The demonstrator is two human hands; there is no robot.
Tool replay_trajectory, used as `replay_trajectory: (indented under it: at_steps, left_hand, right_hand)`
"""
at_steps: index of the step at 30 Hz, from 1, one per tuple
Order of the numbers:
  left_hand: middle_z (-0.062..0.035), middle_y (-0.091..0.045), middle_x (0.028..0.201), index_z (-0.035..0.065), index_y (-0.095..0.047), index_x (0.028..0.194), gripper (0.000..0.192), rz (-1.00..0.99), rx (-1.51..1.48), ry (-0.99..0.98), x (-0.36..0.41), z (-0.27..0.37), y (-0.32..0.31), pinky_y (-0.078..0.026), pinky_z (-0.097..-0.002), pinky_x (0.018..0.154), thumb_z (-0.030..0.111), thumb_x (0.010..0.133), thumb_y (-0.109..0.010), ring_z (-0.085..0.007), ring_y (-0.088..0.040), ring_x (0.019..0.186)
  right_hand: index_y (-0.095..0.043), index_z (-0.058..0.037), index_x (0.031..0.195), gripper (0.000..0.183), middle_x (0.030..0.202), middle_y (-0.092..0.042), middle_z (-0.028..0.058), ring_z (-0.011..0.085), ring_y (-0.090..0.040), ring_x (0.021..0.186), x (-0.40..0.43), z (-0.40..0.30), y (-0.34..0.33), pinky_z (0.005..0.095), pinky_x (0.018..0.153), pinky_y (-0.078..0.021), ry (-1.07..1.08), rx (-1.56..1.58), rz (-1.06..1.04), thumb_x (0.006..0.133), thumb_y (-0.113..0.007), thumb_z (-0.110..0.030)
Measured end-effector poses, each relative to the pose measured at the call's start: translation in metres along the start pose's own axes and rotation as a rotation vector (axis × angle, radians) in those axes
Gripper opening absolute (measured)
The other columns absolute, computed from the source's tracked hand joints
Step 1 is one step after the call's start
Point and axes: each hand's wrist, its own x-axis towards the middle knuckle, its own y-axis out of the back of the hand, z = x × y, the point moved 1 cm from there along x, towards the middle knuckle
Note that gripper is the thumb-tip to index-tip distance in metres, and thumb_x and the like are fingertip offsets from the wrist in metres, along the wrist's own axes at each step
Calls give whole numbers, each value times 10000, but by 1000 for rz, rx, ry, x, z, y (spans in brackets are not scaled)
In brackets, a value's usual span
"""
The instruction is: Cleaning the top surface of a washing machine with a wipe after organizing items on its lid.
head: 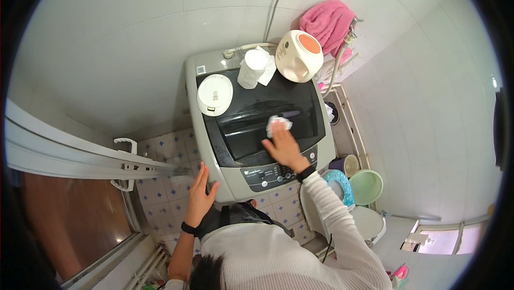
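Observation:
A grey top-loading washing machine [225, 181] stands before me, with a dark glossy lid [241, 145]. My right hand [283, 145] lies palm down over the lid, its fingers pressing a crumpled white paper wad [280, 126] on the glass. At the front left corner of the machine is my left hand [202, 193], holding nothing, thumb spread from the fingers; whether it touches the side I cannot tell. Towards the back of the lid stand a paper roll [251, 71] with a loose end and a cream detergent jug [295, 59]. A round white lidded container [215, 93] sits at left.
A water hose [337, 69] runs from the wall tap [353, 29], beside a pink towel [329, 21]. To the right are a toilet with a blue seat pad [345, 185], a green basin [367, 187] and a purple basket [345, 164]. A door [80, 149] stands ajar at left.

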Motion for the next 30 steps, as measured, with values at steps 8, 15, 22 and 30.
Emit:
replay_trajectory:
  at_steps: [8,15,22,30]
  left_hand:
    - [-212,-342,1461,-62,-411,1346,570,-40,33,-23,1,-4,-1,-416,-380,1001,165,879,-647,-364,-456,1262]
    - [-205,-321,1476,-33,-388,1379,571,-54,36,0,0,-5,-5,-406,-381,1011,156,894,-622,-358,-440,1279]
    - [-193,-318,1482,-43,-389,1375,556,-66,23,25,3,2,-4,-388,-383,1027,150,900,-604,-360,-429,1286]
    - [-203,-343,1464,-58,-387,1369,572,-99,50,30,4,3,2,-382,-364,1027,158,891,-615,-339,-432,1289]
  right_hand:
    - [-328,-10,1418,624,1481,-306,189,324,-301,1370,27,-111,-10,407,1107,-265,242,132,15,953,-447,-408]
    - [-342,-50,1422,606,1478,-330,153,298,-331,1356,31,-109,-9,383,1083,-307,249,125,108,944,-466,-402]
    - [-349,6,1403,666,1468,-328,193,336,-324,1352,75,-65,2,391,1074,-322,68,34,229,929,-474,-444]
    - [-269,81,1407,738,1465,-277,275,390,-250,1375,71,105,28,411,1132,-219,-286,95,193,943,-425,-472]
